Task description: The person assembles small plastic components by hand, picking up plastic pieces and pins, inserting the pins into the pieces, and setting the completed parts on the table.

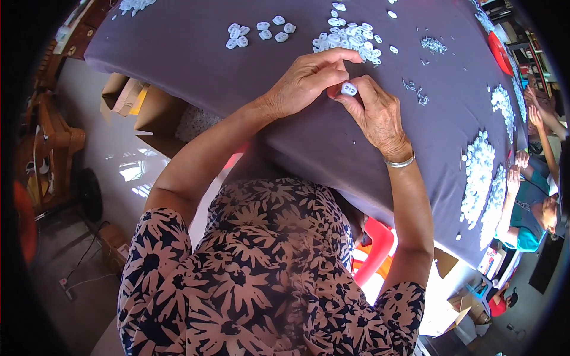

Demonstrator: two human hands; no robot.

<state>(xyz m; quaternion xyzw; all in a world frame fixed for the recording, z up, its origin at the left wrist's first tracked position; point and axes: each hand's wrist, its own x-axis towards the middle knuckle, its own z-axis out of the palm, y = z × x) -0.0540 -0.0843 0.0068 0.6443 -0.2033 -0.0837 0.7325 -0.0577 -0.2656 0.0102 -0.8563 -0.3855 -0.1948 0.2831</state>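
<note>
Between the thumb and fingers of my right hand [380, 115] is a small white oval plastic piece [349, 89] with two openings in its face. Just left of it is my left hand [312, 77], its index finger stretched out and apart from the thumb. The other left fingers curl close to the piece and are partly hidden. Beyond my hands lies a pile of similar white pieces [350, 38]. To the right are small metal pins or screws [415, 92], some scattered, with a denser heap [433, 45] farther back.
A dark cloth [237, 83] covers the table. Small groups of white pieces [276, 28] lie at the back left, and long piles [478, 178] along the right. An open cardboard box [163, 118] stands at the left edge. Another person's arms [513, 184] reach in at the far right.
</note>
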